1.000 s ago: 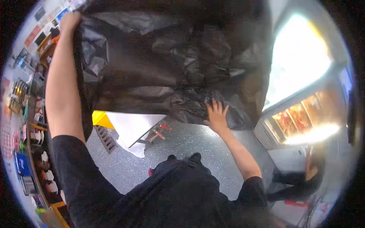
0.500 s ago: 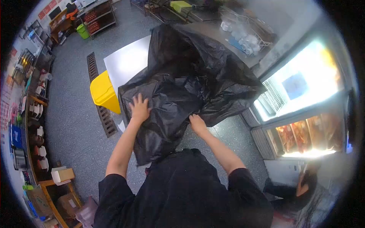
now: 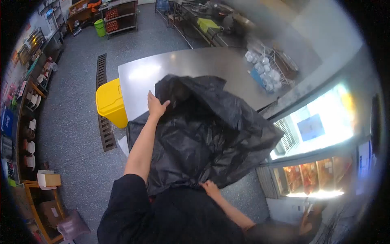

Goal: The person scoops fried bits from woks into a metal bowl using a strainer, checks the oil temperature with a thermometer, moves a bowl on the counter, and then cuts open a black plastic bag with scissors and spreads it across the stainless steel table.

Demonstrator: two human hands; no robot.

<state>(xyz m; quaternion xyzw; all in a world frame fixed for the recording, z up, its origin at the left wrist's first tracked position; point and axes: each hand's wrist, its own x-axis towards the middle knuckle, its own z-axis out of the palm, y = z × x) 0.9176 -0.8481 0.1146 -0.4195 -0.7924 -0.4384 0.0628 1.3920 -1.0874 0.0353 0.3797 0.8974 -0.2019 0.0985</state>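
Note:
A large black plastic bag lies crumpled and spread over the near part of a metal table and against my front. My left hand is at the bag's left upper edge, with thumb and fingers apart. Low down, close to my waist, my right hand is closed on the bag's near edge. Folds of black plastic rise beyond my left hand and hang out to the right.
A yellow lidded bin stands left of the table, beside a floor drain grate. White cups in a rack are at the table's far right. Lit glass-front fridges line the right, where another person is partly visible. Shelves run along the left.
My left hand has moved forward from the bag's middle to its upper edge. My right hand has drawn the near edge toward my waist. The raised far part of the bag has dropped, uncovering the table.

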